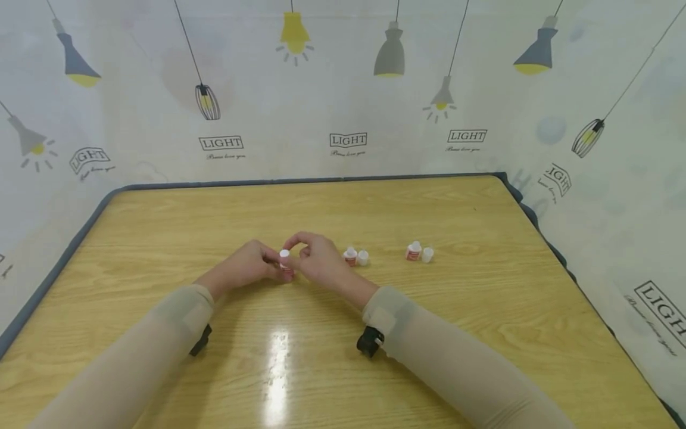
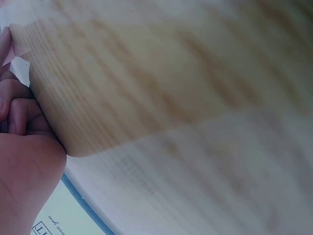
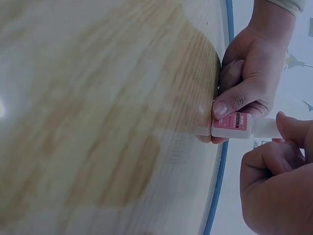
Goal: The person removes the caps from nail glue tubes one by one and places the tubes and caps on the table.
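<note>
White wall (image 1: 348,77), printed with hanging lamps, fills the back of my head view, and before it spreads the wood-grain table (image 1: 536,286). Over the table I see the beige right sleeve (image 1: 450,357) and left sleeve (image 1: 139,357). On my feed the left hand (image 1: 249,263) grasps a small bottle (image 3: 232,125) with a pink label, its thumb lying on that label. Facing it, the right hand (image 1: 321,262) pinches the white cap at the bottle's neck between thumb and forefinger. I have this bottle upright, left of the table's middle, between both hands. Just to the right of the right hand stands a second bottle (image 1: 351,257), and farther right a third bottle (image 1: 413,251). Smallest of all, the white cap (image 3: 266,128) sits in that pinch, while a loose cap (image 1: 363,257) and another loose cap (image 1: 427,255) rest right beside the uncapped bottles.
</note>
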A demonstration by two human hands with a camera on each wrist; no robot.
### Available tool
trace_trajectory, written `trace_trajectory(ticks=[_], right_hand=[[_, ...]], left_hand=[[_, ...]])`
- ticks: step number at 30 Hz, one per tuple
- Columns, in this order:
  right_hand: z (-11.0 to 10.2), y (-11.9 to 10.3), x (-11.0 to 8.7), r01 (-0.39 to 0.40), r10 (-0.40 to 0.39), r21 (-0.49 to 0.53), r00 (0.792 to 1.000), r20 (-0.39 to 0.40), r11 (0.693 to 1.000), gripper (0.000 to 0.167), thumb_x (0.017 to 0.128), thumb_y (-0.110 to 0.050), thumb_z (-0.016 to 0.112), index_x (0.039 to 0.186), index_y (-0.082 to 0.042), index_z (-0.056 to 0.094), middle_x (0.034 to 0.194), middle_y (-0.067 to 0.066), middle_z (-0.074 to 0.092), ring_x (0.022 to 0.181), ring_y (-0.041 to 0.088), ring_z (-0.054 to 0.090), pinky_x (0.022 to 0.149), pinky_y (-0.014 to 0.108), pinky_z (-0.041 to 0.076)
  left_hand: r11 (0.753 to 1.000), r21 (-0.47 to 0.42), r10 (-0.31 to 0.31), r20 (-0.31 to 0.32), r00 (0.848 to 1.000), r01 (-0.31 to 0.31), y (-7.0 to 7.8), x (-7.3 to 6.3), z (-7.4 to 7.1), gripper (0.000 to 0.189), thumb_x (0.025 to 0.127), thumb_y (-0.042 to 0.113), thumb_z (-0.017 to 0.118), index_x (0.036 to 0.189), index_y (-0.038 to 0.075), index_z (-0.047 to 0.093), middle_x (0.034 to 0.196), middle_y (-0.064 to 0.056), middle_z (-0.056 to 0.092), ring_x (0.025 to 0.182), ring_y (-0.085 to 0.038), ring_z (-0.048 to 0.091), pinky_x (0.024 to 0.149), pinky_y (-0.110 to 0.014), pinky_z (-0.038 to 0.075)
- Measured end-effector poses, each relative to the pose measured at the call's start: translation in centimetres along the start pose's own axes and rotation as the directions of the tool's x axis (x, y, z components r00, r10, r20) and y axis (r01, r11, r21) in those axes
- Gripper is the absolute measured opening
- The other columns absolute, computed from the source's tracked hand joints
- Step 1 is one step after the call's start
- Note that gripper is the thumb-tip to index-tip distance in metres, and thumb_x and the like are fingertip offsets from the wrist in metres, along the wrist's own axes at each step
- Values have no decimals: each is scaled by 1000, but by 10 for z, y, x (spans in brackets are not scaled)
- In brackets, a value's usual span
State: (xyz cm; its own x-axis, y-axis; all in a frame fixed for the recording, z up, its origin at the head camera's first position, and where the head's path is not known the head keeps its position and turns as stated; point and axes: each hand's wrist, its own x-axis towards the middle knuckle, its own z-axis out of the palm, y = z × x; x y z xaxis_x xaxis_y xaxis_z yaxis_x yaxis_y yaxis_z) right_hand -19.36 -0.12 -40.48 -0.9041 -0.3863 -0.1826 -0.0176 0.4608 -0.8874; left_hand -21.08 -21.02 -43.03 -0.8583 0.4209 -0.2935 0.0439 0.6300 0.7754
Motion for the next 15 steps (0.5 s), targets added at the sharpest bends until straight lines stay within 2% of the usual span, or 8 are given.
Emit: trace_trajectory(ticks=[2,7,15], right_hand=[[-1,0,0,19,-19,-1,1000,8,1000,24,104,-25,72,126,-17,71,54,-6,35,47,9,30,45,24,27],[-2,1,1,40,-40,16,999,25,999,30,101,-21,75,130,-14,71,55,-7,35,47,8,31,46,23,27],[-4,2,0,20,-20,-5,999,26,1000,23,102,-26,75,122,-19,69,56,-6,36,47,9,31,46,24,27]], left_hand=[[1000,2,14,4,1000,-14,0,0,0,20,94,22,81,111,12,85,104,-2,84,96,-11,64,95,-30,48],[1000,-2,3,4,1000,-3,2,-2,0,19,94,23,82,110,12,85,105,-2,84,97,-10,64,97,-30,48],[1000,6,7,-5,1000,-7,1,-1,1,23,92,26,84,111,12,85,107,-2,84,97,-9,64,97,-30,48]])
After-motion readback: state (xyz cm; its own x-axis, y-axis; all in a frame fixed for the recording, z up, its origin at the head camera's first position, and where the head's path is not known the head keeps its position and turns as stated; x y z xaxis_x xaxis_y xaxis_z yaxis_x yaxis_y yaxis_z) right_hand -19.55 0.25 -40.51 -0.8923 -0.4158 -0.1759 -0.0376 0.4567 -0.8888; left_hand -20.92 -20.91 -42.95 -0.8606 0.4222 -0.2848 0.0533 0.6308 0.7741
